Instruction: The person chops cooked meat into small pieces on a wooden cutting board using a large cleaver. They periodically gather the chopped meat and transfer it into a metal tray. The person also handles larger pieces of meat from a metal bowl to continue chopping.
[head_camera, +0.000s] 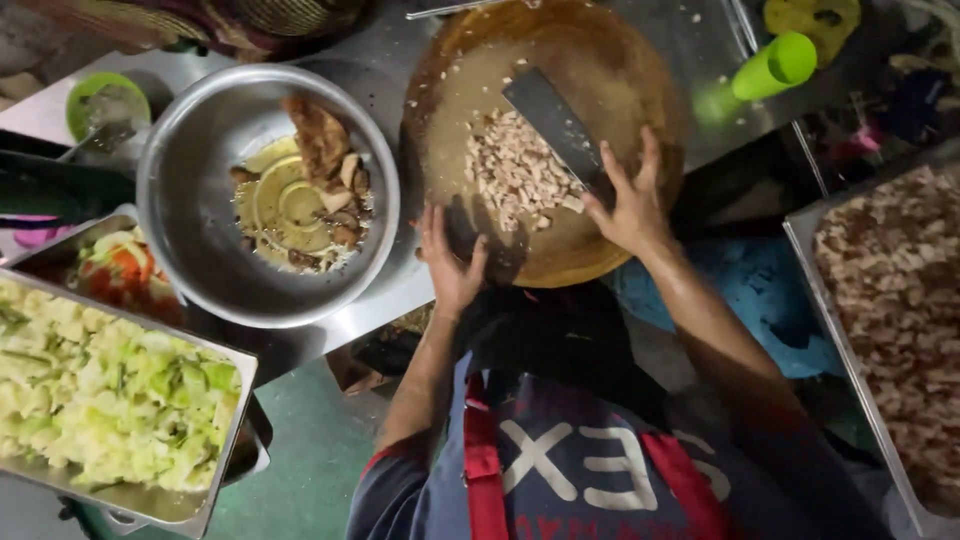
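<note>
Holding the cleaver (556, 125) by its handle in our right hand (628, 205) with fingers spread, we are resting its blade beside the chopped meat (515, 170) piled mid-board, while our left hand (450, 265), fingers loosely open, is touching the round wooden chopping board (620, 70)'s near edge.
</note>
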